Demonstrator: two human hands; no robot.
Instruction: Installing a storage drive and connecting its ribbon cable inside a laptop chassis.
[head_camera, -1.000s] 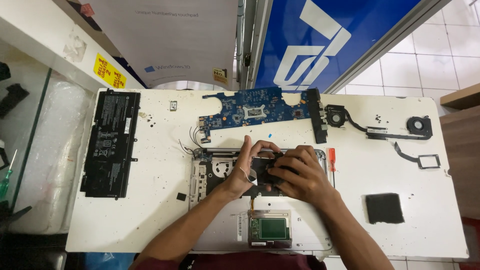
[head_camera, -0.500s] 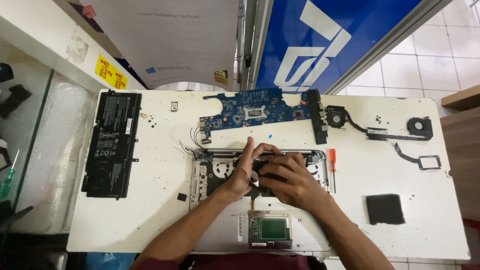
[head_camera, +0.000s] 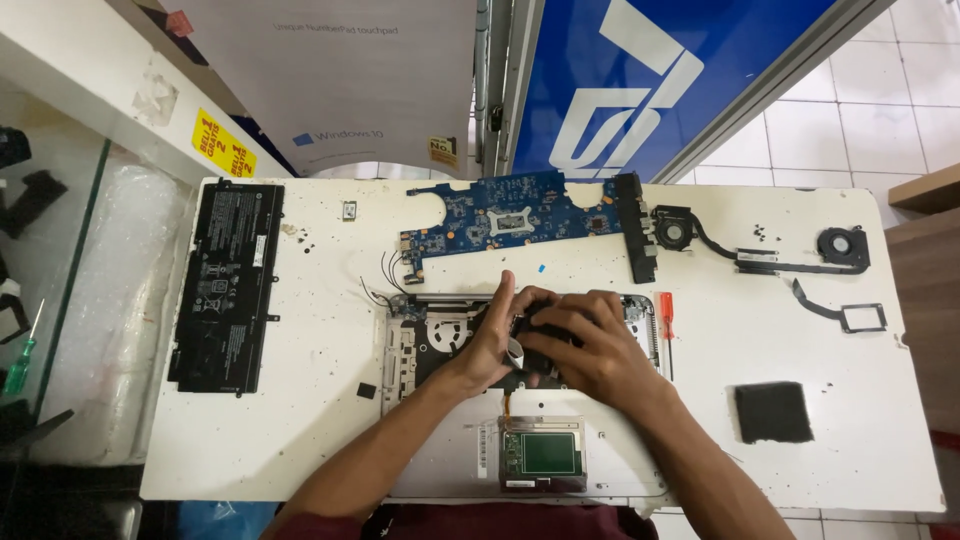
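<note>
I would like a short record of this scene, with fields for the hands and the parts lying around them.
Left hand: fingers on a black part inside the open silver laptop chassis
Right hand: pressing on the same part
Above: blue circuit board
Left: flat black battery pack
Right: red-handled screwdriver, black square pad
Surface: white table

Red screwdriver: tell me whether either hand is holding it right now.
No, the red screwdriver lies on the white table, right of the right hand.
</note>
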